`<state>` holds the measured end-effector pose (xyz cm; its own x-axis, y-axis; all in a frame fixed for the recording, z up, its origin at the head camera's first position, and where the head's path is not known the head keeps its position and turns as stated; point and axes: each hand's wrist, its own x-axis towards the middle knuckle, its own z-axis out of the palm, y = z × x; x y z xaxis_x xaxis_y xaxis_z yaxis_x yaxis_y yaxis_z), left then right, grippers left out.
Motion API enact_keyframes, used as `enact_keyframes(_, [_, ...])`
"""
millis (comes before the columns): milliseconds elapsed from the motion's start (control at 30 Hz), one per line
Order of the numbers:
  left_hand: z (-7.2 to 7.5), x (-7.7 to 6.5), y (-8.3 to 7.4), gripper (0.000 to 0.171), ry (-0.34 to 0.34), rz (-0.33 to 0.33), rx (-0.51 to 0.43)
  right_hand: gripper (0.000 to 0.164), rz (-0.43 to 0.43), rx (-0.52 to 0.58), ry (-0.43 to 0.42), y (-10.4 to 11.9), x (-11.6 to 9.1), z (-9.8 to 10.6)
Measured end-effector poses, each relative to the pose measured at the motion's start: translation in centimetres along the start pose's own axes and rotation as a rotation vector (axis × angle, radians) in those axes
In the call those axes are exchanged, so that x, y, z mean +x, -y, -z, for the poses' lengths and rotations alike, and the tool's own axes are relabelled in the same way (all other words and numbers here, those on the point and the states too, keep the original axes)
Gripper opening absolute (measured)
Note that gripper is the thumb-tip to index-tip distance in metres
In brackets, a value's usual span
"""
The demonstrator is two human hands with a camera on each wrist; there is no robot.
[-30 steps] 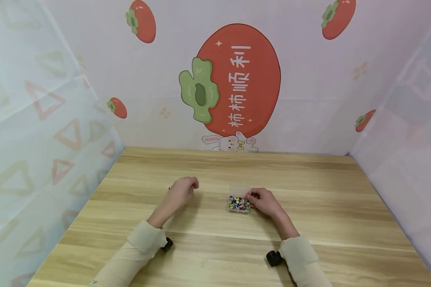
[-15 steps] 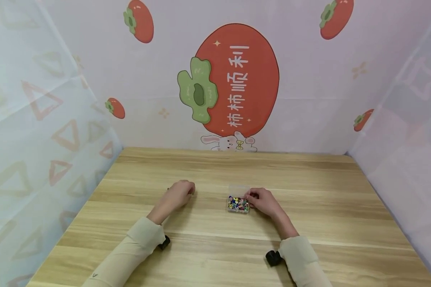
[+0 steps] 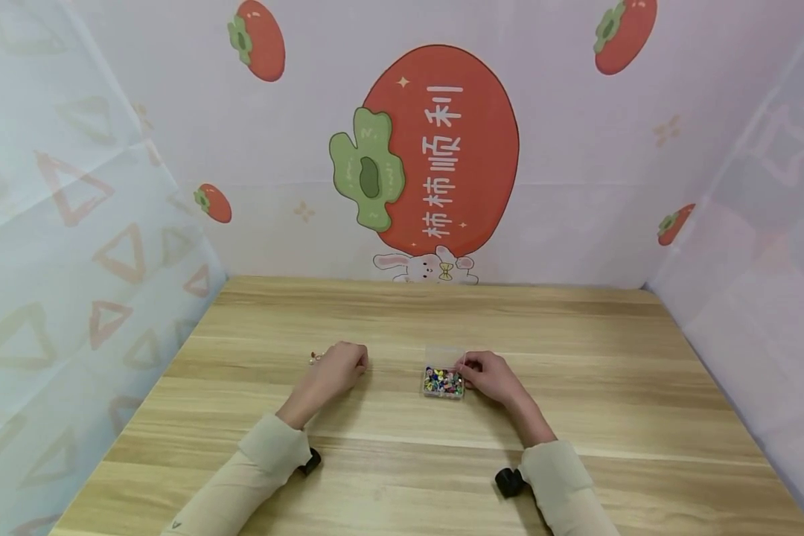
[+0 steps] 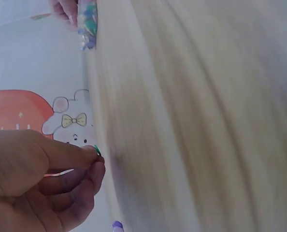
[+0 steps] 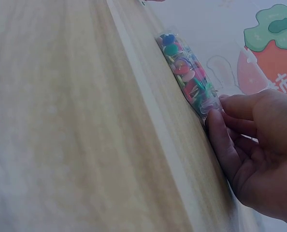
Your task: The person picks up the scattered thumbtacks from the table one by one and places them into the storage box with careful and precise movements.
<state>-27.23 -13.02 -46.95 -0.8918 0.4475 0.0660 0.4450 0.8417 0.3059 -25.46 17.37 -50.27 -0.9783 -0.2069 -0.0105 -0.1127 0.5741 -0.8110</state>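
Observation:
A small clear plastic box (image 3: 444,394) with its lid raised stands on the wooden table, full of thumbtacks (image 5: 184,72) in many colours. My right hand (image 3: 492,374) holds the box by its right side between thumb and fingers, as the right wrist view (image 5: 264,140) also shows the hand close up. To the left of the box, my left hand (image 3: 338,366) is low over the table. Its thumb and index finger pinch a green thumbtack (image 4: 98,150), mostly covered by the fingertips. A few small tacks (image 3: 316,358) lie just beyond the left hand's outer side.
In the left wrist view, a purple-topped tack (image 4: 117,224) stands on the table below the fingers. The wooden table (image 3: 576,357) ends at a printed backdrop (image 3: 549,246), with cloth walls on both sides. Black wrist cameras (image 3: 509,482) sit at the cuffs.
The left hand has drawn back slightly toward the person, and the small tacks beside it now show more. My right hand stays on the box.

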Motion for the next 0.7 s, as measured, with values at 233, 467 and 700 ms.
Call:
enact_keyframes(233, [-0.5,-0.1,-1.5,0.017,-0.072,-0.106,-0.049,0.014,-0.007,0.006,0.001,-0.1,0.0,-0.3])
enact_keyframes(467, [-1.4,0.4,-3.5,0.008,-0.041,-0.158,-0.057,0.016,-0.001,0.022,0.010,-0.1,-0.1,-0.2])
enact_keyframes(700, [-1.8,0.8,-6.0,0.007,-0.048,-0.226,-0.064,0.016,0.039,0.011,-0.009,-0.3,0.0,-0.2])
